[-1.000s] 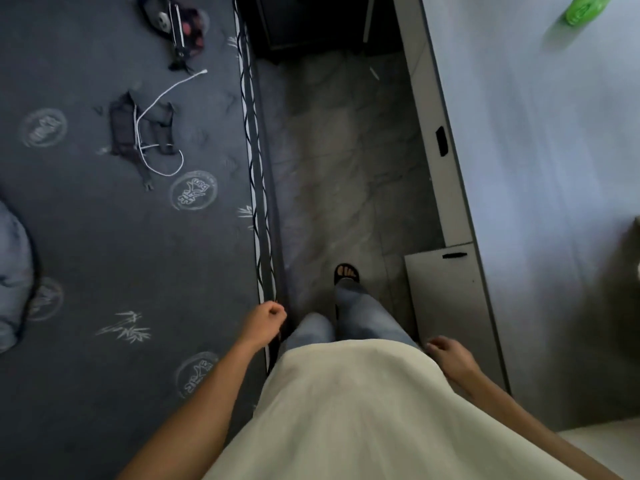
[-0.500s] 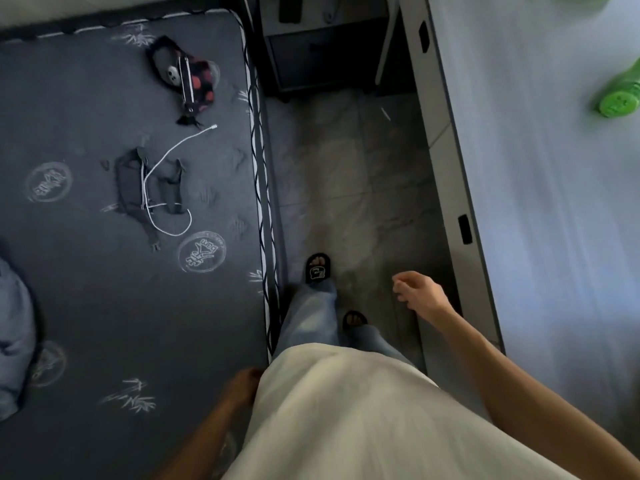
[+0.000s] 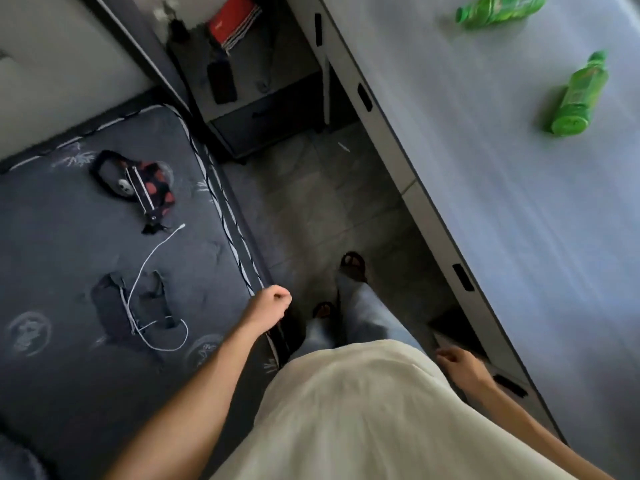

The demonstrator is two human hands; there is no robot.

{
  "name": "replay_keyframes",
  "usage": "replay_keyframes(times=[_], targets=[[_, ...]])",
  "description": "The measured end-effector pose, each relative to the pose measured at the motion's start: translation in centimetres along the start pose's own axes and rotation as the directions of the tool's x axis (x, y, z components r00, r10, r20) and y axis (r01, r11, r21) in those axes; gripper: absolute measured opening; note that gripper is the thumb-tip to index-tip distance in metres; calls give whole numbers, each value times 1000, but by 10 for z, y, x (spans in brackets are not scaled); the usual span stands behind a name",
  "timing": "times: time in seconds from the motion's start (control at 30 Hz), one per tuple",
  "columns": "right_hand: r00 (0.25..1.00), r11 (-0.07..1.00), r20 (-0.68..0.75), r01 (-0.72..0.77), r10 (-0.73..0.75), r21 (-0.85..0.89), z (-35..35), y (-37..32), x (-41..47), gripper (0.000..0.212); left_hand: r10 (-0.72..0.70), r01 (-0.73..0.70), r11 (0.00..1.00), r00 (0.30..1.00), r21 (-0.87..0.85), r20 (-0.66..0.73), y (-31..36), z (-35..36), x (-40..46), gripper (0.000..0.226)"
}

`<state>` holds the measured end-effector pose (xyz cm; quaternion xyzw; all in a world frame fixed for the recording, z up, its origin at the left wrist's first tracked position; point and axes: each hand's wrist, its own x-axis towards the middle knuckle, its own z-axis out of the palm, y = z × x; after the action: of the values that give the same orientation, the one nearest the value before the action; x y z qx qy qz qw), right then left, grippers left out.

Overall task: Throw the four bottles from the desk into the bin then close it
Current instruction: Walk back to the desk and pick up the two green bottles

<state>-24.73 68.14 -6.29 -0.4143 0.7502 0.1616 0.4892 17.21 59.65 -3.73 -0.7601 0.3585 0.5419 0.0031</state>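
Progress: while two bottles lie on the desk [image 3: 485, 209], neither hand holds one, so the task looks early or midway; how many are already binned cannot be told; no bin is in view, so its lid cannot be judged
Left to do: at least these two bottles to carry off, any others out of view, then the closing of the bin
Near bottle [image 3: 569, 97]: green plastic, on its side, well in from the desk edge, base toward the camera, cap pointing away; looks light and apt to roll
Far bottle [image 3: 498, 10]: green, also on its side, at the top of the view, apart from the near one; blurred, label unreadable
Left hand [image 3: 272, 304]: curled in a loose fist at the mattress [image 3: 69, 258] edge; empty
Right hand [image 3: 457, 363]: low beside the desk front, fingers bent loosely; holds nothing
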Motion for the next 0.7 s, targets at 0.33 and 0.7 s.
replay_keyframes(times=[0.33,0.7], targets=[[1000,987,0,-26,27,156,-85,-102,69,26,-54,50,992,998,119,27,98,-54,79,12],[982,918,-102,184,-158,350,-208,-282,169,19,-188,145,946,974,291,125,132,-128,124,27]])
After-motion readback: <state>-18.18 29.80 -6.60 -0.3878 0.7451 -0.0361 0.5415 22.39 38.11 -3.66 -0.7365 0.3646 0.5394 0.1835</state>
